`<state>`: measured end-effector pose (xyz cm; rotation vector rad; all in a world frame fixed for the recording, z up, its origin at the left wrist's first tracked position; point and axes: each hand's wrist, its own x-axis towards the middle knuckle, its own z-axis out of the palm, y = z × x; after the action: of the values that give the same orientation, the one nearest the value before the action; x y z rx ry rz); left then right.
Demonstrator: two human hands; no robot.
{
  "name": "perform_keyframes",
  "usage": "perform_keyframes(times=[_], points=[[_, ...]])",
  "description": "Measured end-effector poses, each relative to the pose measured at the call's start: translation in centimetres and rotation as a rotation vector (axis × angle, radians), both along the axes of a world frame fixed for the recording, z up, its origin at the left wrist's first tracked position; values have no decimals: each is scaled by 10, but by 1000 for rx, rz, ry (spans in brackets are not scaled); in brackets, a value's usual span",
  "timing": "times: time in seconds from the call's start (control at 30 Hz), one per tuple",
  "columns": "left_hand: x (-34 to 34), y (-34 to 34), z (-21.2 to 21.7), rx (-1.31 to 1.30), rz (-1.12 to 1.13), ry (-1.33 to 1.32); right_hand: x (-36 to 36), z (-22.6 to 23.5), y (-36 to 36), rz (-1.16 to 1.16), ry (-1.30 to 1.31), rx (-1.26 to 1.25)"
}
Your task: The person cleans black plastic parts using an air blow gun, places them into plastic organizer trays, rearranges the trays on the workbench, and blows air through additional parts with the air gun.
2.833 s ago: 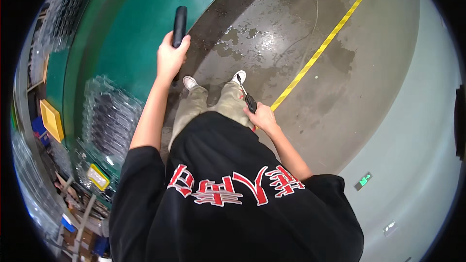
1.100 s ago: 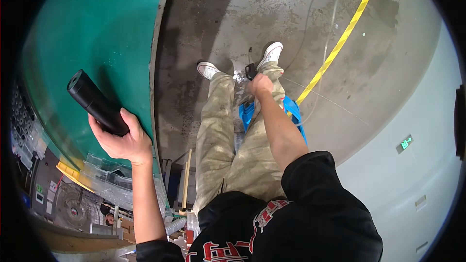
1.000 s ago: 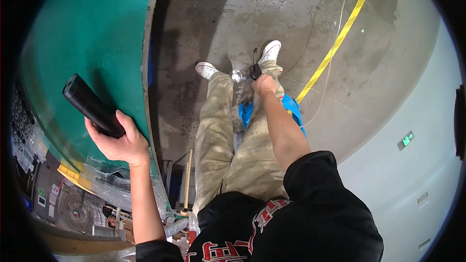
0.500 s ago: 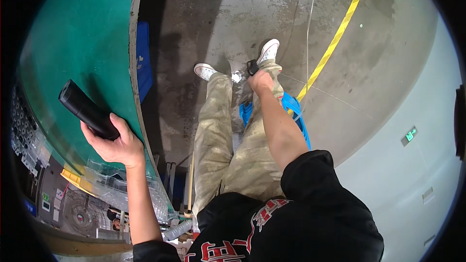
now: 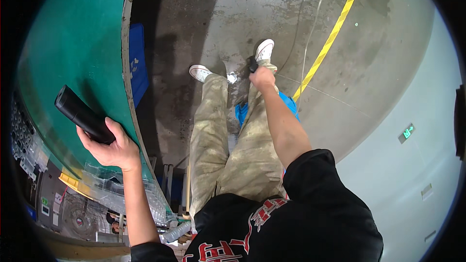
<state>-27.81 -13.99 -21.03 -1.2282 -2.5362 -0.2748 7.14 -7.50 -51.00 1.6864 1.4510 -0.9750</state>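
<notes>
Our left hand is wrapped around the lower end of a long black cylindrical handle, held up beside the curved green metal wall with its free end tilted up and to the left. Our right hand hangs low by the right knee, fingers closed on a small dark object – too small to tell what it is. The hands are well apart. Below us are stained khaki trousers and white sneakers on a wet grey concrete floor – a yellow painted line crosses it, and a blue plastic crate sits at the wall's foot.
</notes>
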Motion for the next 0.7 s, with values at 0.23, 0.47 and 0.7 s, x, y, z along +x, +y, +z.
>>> perform_keyframes(times=[0.23, 0.47, 0.7], points=[[0, -1, 1, 6, -1, -7, -60, 3, 38, 317, 151, 127], [0, 0, -1, 24, 4, -25, -56, -3, 79, 233, 136, 63], [0, -1, 0, 25, 24, -36, -11, 0, 77, 377, 30, 50]])
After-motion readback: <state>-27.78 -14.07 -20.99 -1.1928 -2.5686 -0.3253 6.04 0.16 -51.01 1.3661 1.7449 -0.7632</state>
